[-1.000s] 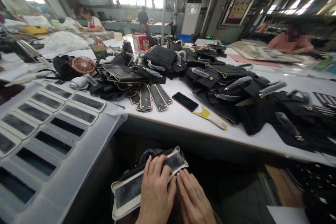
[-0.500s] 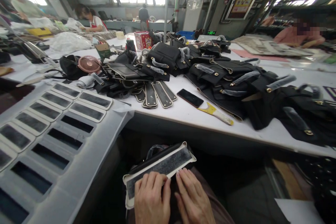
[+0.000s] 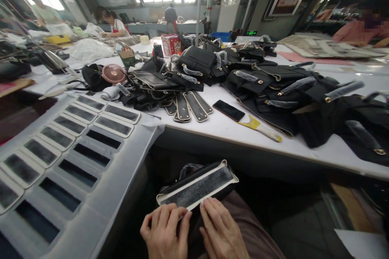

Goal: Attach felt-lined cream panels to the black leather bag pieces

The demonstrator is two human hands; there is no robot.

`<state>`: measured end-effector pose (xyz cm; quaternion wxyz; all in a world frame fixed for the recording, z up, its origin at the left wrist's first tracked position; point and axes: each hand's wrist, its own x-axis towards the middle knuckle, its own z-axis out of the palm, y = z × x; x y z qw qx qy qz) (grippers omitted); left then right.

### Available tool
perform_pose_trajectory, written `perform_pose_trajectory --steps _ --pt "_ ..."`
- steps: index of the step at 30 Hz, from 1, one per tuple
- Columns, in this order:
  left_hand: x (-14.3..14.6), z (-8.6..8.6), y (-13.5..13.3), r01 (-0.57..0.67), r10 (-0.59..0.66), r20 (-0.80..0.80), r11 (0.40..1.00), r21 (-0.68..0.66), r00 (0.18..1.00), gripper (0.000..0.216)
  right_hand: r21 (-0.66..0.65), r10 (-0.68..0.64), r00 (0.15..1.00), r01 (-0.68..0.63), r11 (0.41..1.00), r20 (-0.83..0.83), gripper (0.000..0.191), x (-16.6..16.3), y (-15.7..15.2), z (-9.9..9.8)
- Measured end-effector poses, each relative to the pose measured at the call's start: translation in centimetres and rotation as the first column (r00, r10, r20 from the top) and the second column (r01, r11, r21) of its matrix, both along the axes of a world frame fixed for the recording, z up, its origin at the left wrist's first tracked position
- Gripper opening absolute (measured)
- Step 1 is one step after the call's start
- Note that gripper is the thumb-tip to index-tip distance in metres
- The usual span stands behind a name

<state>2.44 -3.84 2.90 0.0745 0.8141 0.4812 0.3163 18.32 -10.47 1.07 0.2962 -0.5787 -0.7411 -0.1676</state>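
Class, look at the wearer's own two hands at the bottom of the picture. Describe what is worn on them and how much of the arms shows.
The left hand and right hand are both bare, with no gloves. No ring shows on any finger in view, and the nails look short and plain. The frame's bottom edge cuts off the wrists and arms, so no sleeve or watch can be made out.

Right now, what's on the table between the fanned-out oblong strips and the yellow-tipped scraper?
A black phone lies flat on the table between the strips and the scraper, close against the scraper's yellow end; the head view shows it.
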Motion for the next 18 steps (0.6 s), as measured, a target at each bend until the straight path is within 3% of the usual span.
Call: perform_pose_trajectory --steps 6,10,12,14,15,16,18 --pt "-1.0 -1.7 -0.3 -0.052 0.048 0.049 0.995 0.085 0.998 0.014 0.039 0.06 0.997 -0.058 0.998 -0.042 0.033 -1.4 0.7 0.2" --pt "-1.1 -2.0 -0.9 -0.114 0.099 0.173 0.99 0.079 0.98 0.009 0.042 0.12 0.991 -0.118 0.992 -0.056 0.033 -2.1 1.1 0.0" --pt "-1.5 -2.5 -1.4 -0.177 0.161 0.292 0.984 0.029 0.943 0.007 0.042 0.143 0.988 -0.141 0.989 -0.055 0.032 -2.4 1.3 0.0" --pt "-2.1 -3.6 -1.9 -0.25 0.306 0.463 0.951 -0.18 0.832 0.012 0.041 0.164 0.985 -0.162 0.986 -0.047 0.032 -2.6 1.4 0.1" --pt "-2.4 -4.3 -2.0 -0.258 0.443 0.547 0.887 -0.382 0.711 0.017 0.039 0.175 0.984 -0.173 0.984 -0.043 0.033 -2.7 1.5 0.2" --pt "-2.6 -5.2 -2.2 -0.206 0.602 0.582 0.77 -0.603 0.546 0.022 0.034 0.186 0.982 -0.185 0.982 -0.04 0.033 -2.8 1.6 0.2" --pt "-2.6 -7.0 -2.3 0.058 0.851 0.468 0.469 -0.881 0.24 0.029 0.024 0.211 0.977 -0.21 0.977 -0.036 0.033 -3.0 1.7 0.4"
